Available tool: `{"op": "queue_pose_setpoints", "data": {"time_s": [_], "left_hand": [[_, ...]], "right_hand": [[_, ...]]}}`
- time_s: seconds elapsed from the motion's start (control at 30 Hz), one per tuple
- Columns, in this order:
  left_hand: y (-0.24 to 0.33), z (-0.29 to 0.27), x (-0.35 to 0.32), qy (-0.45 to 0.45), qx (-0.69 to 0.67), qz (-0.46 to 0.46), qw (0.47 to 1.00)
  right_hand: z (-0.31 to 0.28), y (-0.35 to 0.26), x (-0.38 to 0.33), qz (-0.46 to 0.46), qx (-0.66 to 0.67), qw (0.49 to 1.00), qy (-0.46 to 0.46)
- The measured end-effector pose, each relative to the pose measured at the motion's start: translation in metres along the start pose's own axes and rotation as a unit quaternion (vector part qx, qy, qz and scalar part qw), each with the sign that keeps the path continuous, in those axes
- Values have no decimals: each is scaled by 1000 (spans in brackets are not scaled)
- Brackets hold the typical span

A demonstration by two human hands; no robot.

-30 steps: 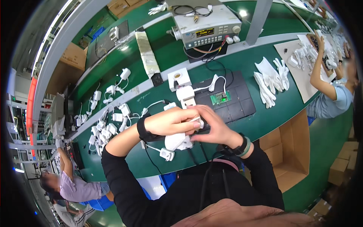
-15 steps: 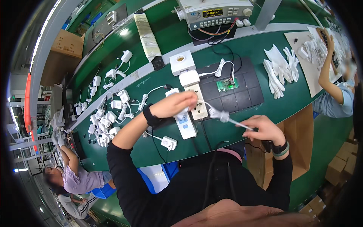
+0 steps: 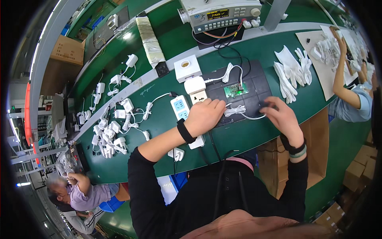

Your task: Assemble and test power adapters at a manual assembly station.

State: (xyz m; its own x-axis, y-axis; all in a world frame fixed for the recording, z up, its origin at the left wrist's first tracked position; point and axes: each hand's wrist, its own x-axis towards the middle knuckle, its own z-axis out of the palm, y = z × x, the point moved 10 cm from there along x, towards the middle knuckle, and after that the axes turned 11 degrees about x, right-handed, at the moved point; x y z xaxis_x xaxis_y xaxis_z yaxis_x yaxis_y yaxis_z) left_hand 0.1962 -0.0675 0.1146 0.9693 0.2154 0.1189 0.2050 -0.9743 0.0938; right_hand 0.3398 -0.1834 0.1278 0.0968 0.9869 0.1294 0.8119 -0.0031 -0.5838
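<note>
My left hand (image 3: 205,115) lies knuckles-up on the near end of a white power strip (image 3: 180,108), at the left edge of a black mat (image 3: 256,81). Its fingers curl over a white charger that is mostly hidden under the hand. A thin white cable (image 3: 235,110), bundled in the middle, runs from under that hand across the mat to my right hand (image 3: 280,117). My right hand pinches the cable's far end on the mat's right part. A small green circuit board (image 3: 235,90) sits on the mat just beyond the cable.
A white socket box (image 3: 188,68) and a grey test instrument (image 3: 221,14) stand behind the mat. White gloves (image 3: 292,69) lie to the right. Several white chargers (image 3: 109,131) are heaped at left. An open cardboard box (image 3: 318,139) is by my right side. Two co-workers (image 3: 350,95) (image 3: 79,191) sit nearby.
A second ago both hands held the charger close together. My right hand then drew the cable out rightward, and both hands have come down onto the mat and strip.
</note>
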Motion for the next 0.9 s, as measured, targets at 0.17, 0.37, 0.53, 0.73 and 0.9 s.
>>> {"op": "queue_pose_setpoints", "data": {"time_s": [0.17, 0.37, 0.53, 0.73, 0.9], "left_hand": [[-4, -30, 0, 65, -99, 41, 992], [-51, -47, -18, 94, -179, -2, 979], [-89, -48, -13, 129, -188, -131, 965], [-111, -13, -12, 22, -235, -158, 959], [-123, 4, -18, 30, -444, -204, 872]], "right_hand": [[10, 5, 54, -18, 178, 974, 135], [32, 21, 71, -51, 218, 965, 133], [40, 25, 67, -63, 256, 950, 167], [29, 20, 66, -89, 281, 930, 220], [39, 40, 69, 70, 489, 850, 183]]}}
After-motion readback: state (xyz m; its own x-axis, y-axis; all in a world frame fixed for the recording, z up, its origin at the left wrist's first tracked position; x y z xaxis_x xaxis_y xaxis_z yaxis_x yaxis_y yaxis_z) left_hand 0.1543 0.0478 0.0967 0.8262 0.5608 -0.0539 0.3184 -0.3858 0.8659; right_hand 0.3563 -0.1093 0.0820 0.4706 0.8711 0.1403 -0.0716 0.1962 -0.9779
